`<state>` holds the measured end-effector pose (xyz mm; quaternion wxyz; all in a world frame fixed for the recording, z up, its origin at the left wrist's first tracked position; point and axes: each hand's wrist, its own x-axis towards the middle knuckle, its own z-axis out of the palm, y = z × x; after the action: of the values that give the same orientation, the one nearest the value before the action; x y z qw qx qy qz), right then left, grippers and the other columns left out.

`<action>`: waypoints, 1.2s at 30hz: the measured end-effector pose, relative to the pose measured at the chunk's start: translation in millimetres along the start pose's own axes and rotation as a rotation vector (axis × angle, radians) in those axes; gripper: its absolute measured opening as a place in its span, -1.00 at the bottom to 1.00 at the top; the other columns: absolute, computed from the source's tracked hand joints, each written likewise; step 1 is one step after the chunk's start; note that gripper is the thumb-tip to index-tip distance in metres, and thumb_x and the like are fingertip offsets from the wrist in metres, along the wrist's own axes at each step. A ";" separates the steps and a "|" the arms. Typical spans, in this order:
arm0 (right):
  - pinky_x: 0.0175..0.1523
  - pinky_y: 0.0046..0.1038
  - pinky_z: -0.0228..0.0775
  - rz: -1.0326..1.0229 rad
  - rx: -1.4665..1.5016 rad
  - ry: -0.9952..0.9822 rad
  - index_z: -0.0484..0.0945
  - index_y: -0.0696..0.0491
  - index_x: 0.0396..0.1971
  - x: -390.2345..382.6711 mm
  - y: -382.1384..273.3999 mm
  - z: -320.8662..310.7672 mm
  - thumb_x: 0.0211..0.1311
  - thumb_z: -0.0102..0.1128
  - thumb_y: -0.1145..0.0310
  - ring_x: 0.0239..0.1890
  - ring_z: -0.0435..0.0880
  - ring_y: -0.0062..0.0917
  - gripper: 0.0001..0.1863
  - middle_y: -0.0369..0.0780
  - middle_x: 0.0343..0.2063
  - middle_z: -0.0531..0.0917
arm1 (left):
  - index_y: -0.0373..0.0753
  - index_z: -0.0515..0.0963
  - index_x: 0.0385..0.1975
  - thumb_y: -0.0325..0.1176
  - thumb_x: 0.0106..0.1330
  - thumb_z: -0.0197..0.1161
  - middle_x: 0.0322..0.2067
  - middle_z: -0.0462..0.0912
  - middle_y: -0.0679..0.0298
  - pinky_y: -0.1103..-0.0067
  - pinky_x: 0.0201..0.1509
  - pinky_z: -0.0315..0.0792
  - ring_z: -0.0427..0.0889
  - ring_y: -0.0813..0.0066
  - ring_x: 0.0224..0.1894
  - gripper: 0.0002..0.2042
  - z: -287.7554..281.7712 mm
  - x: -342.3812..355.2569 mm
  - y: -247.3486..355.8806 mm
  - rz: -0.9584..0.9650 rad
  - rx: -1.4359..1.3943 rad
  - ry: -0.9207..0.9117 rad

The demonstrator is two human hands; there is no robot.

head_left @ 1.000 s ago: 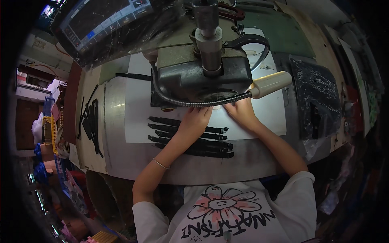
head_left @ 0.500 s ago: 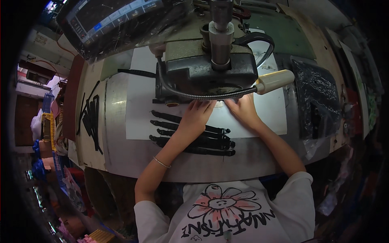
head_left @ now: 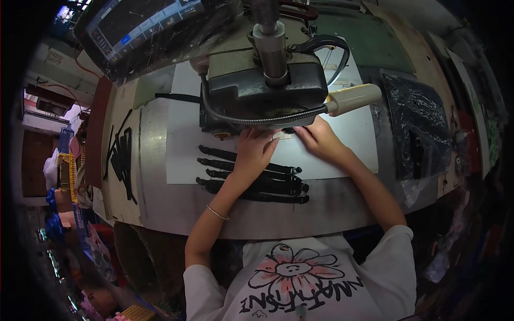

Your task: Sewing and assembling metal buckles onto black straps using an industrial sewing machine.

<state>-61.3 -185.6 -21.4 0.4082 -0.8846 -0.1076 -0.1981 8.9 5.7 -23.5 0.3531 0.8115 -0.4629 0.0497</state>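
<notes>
The dark head of a sewing machine (head_left: pixel 262 88) hangs over a white sheet (head_left: pixel 187 139) on a metal table. Just under its front edge my left hand (head_left: pixel 254 152) has its fingers bent, their tips partly hidden by the machine. Close by on the right, my right hand (head_left: pixel 323 142) is closed, thumb toward the left hand. A small black piece (head_left: pixel 288 130) shows between the hands, above a pale tab (head_left: pixel 281 136). What each hand grips is too small to make out. Several black straps (head_left: pixel 262 181) lie side by side in front of my left hand, partly under that forearm.
A cream-handled lamp (head_left: pixel 353 100) on a flexible metal neck crosses the machine's front. Another black strap (head_left: pixel 176 97) sticks out at its left. More straps (head_left: pixel 122 160) lie at the table's left, a plastic-wrapped black pack (head_left: pixel 417 128) at the right. A screen (head_left: pixel 144 27) stands at the back left.
The machine head and its lamp have shifted a little left. My left hand has moved slightly left, and the black piece between my hands now shows. The straps in front have hardly moved.
</notes>
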 end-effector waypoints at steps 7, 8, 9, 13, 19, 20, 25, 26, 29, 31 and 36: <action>-0.20 -0.39 0.19 0.134 0.125 -0.059 0.46 0.15 -0.49 -4.6 -8.4 7.7 0.16 0.01 0.38 -0.38 0.40 -0.37 -0.84 -0.19 -0.54 0.46 | -0.12 0.60 -0.35 -0.23 0.06 0.24 -0.26 0.55 0.32 0.38 0.05 0.10 0.44 0.35 -0.13 -0.81 -6.8 2.0 4.1 -0.186 -0.095 -0.004; -0.20 -0.39 0.19 0.134 0.124 -0.059 0.46 0.15 -0.49 -5.3 -8.8 8.2 0.16 0.01 0.38 -0.38 0.40 -0.37 -0.84 -0.19 -0.54 0.46 | -0.12 0.61 -0.39 -0.21 0.06 0.25 -0.31 0.57 0.33 0.38 0.06 0.08 0.45 0.36 -0.15 -0.82 -10.4 3.4 6.3 -0.225 -0.111 -0.031; -0.20 -0.39 0.20 0.170 0.153 -0.064 0.47 0.15 -0.47 -6.2 -8.9 9.0 0.12 0.05 0.37 -0.38 0.39 -0.37 -0.85 -0.20 -0.53 0.45 | -0.12 0.62 -0.43 -0.19 0.06 0.25 -0.36 0.59 0.35 0.38 0.08 0.05 0.45 0.37 -0.16 -0.82 -12.3 4.1 7.4 -0.264 -0.126 -0.058; -0.24 -0.40 0.23 -0.053 -0.178 0.289 0.46 0.11 -0.42 -4.0 -28.8 14.5 -0.16 0.25 0.36 -0.37 0.37 -0.36 -0.74 -0.21 -0.46 0.42 | -0.16 0.64 -0.46 -0.17 0.05 0.29 -0.41 0.63 0.33 0.47 0.17 -0.01 0.46 0.45 -0.13 -0.79 -11.3 1.5 4.7 -0.314 -0.137 -0.059; -0.28 -0.41 0.23 -0.100 -0.342 0.221 0.43 0.09 -0.50 -13.2 -38.3 31.4 -0.18 0.28 0.44 -0.38 0.38 -0.37 -0.78 -0.23 -0.49 0.43 | -0.16 0.63 -0.48 -0.17 0.05 0.29 -0.41 0.62 0.34 0.46 0.17 -0.01 0.46 0.46 -0.13 -0.80 -11.3 -1.7 3.1 -0.281 -0.113 -0.039; -0.29 -0.40 0.22 -0.112 -0.325 0.232 0.41 0.09 -0.52 -13.6 -37.8 34.3 -0.14 0.24 0.46 -0.39 0.36 -0.37 -0.82 -0.22 -0.50 0.42 | -0.16 0.62 -0.49 -0.19 0.05 0.29 -0.42 0.60 0.35 0.46 0.17 -0.02 0.46 0.46 -0.14 -0.82 -10.0 -2.6 2.0 -0.279 -0.111 -0.047; -0.30 -0.39 0.22 0.161 -0.049 0.180 0.40 0.13 -0.53 -16.4 -41.6 31.8 -0.03 0.16 0.50 -0.40 0.35 -0.33 -0.89 -0.19 -0.53 0.43 | -0.16 0.59 -0.50 -0.25 0.03 0.27 -0.45 0.57 0.38 0.45 0.15 -0.02 0.45 0.45 -0.18 -0.86 -6.5 -4.6 1.9 -0.236 -0.119 -0.051; -0.29 -0.40 0.22 0.274 0.050 0.187 0.40 0.14 -0.53 -17.9 -42.2 31.6 -0.01 0.14 0.50 -0.40 0.34 -0.32 -0.90 -0.19 -0.53 0.44 | -0.16 0.58 -0.50 -0.26 0.03 0.27 -0.46 0.56 0.39 0.45 0.15 -0.02 0.45 0.46 -0.19 -0.87 -5.1 -4.7 3.8 -0.214 -0.117 -0.043; -0.29 -0.43 0.22 0.387 0.181 0.190 0.40 0.14 -0.51 -20.9 -44.6 32.1 0.08 0.09 0.47 -0.40 0.34 -0.38 -0.92 -0.21 -0.55 0.43 | -0.17 0.57 -0.51 -0.28 0.03 0.26 -0.47 0.55 0.40 0.45 0.15 -0.03 0.45 0.47 -0.19 -0.88 -5.6 -3.8 5.5 -0.194 -0.132 -0.053; -0.29 -0.44 0.22 0.434 0.241 0.185 0.40 0.13 -0.50 -22.6 -41.0 33.7 0.10 0.07 0.45 -0.40 0.34 -0.40 -0.91 -0.21 -0.55 0.43 | -0.17 0.56 -0.51 -0.28 0.03 0.26 -0.47 0.55 0.39 0.44 0.15 -0.04 0.44 0.47 -0.19 -0.88 -6.6 -2.3 6.8 -0.197 -0.151 -0.071; -0.27 -0.49 0.22 0.446 0.236 0.233 0.40 0.13 -0.47 -21.4 -36.7 30.3 0.16 0.02 0.41 -0.41 0.34 -0.46 -0.89 -0.22 -0.52 0.39 | -0.17 0.55 -0.52 -0.33 0.03 0.26 -0.49 0.53 0.39 0.44 0.18 -0.06 0.44 0.48 -0.18 -0.91 -6.7 -4.5 5.0 -0.202 -0.180 -0.064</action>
<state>-85.5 -139.4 -23.6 0.5515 -0.8041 0.1153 -0.1897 4.0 11.5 -17.6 0.4127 0.8202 -0.3924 -0.0535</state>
